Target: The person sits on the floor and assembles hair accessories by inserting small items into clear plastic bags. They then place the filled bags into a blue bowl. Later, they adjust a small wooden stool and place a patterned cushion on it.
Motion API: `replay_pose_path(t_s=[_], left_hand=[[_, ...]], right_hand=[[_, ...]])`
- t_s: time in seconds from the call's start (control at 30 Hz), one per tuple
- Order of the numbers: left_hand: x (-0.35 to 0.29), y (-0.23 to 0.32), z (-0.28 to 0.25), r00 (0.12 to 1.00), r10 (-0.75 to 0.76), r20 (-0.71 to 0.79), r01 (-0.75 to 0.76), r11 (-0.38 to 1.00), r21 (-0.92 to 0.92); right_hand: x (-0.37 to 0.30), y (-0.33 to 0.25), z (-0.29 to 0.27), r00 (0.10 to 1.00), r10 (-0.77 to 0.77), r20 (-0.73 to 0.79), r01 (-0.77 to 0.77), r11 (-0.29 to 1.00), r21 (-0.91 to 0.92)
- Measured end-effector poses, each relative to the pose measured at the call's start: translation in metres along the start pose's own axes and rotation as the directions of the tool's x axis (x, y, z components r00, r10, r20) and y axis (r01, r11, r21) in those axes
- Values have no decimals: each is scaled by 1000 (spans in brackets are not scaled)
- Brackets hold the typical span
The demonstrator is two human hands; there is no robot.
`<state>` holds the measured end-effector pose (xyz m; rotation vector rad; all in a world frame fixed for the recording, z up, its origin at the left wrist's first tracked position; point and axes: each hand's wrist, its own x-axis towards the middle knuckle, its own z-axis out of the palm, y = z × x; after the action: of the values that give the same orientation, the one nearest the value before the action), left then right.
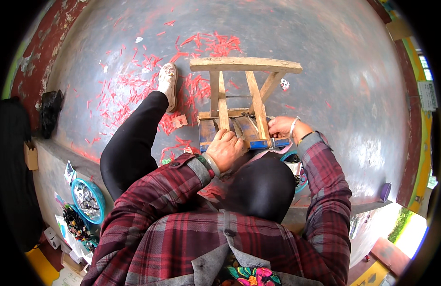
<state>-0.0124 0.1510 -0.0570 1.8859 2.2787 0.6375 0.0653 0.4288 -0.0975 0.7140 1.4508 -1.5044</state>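
A small wooden chair or stool (245, 64) lies tipped over in front of my knees, its bare legs and crossbar pointing away from me. Its near part has worn slats and a blue-painted edge. My left hand (224, 150) is closed around the near end of one leg, fingers curled on the wood. At the right end of the blue edge, my right hand (281, 127) has its fingers drawn together beside the other leg. What those fingers pinch is hidden. A pale pink strip (265, 151) runs along the near edge, below my right hand.
Red scraps (211, 45) are strewn over the grey floor. A turquoise basin (88, 201) of silvery pieces stands at left, near dark beaded strands (76, 221). Another turquoise basin (301, 180) is partly hidden by my right knee. A black bag (49, 114) rests by the left wall.
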Motion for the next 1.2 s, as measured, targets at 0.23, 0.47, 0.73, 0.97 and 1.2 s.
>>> replay_pose_path(t_s=[0.23,0.47,0.73,0.97,1.2], left_hand=[[-2,0,5,997,29,-65,-29,1000,-3],[2,1,0,996,45,-83,-46,999,-15],[1,4,-2,998,52,17,-51,996,-67],[5,2,2,987,26,156,-5,992,-129],[7,0,4,982,68,178,-42,988,-148]], right_hand=[[21,-8,-6,984,161,-71,-168,979,-112],[32,-7,-6,986,165,-32,-167,984,-58],[49,10,-16,996,88,30,-88,996,-6],[38,-5,-5,985,40,-167,-20,993,120],[67,-14,-6,982,163,-92,-174,977,-126]])
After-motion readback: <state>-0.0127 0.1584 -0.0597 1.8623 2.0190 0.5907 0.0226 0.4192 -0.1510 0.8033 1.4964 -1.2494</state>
